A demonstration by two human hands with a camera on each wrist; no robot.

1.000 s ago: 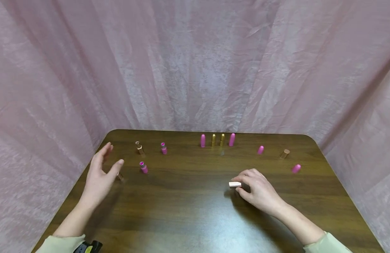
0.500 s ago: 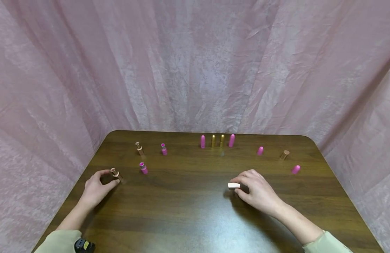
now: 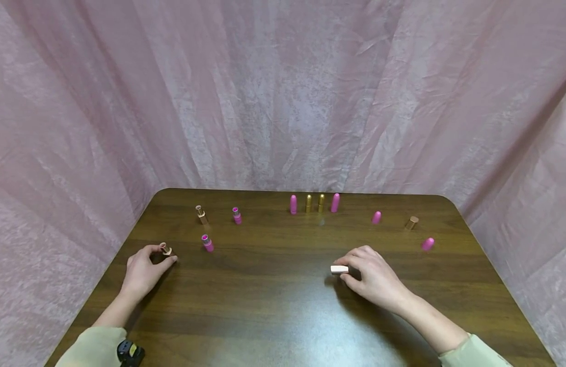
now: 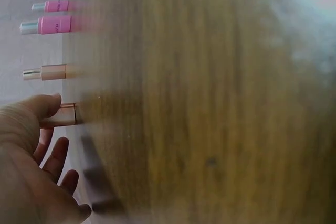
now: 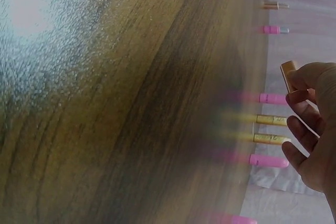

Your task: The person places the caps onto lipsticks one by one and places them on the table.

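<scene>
Through my remote feed, the person's left hand [image 3: 144, 270] pinches an upright rose-gold tube [image 3: 166, 251] at the left of a brown wooden table [image 3: 246, 306]. The right hand [image 3: 373, 278] grips a copper cap [image 3: 340, 269] above the tabletop, right of centre. I see two gold lipsticks [image 3: 308, 204] standing between pink ones [image 3: 335, 203] near the far edge.

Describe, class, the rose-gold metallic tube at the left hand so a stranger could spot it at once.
On the brown wood-grained table, find the bare left hand at the left side. It pinches a rose-gold cylindrical metallic tube. Unlike the matching rose-gold tube standing farther back and the two pink cylindrical tubes with silvery necks nearby, this one is held.
</scene>
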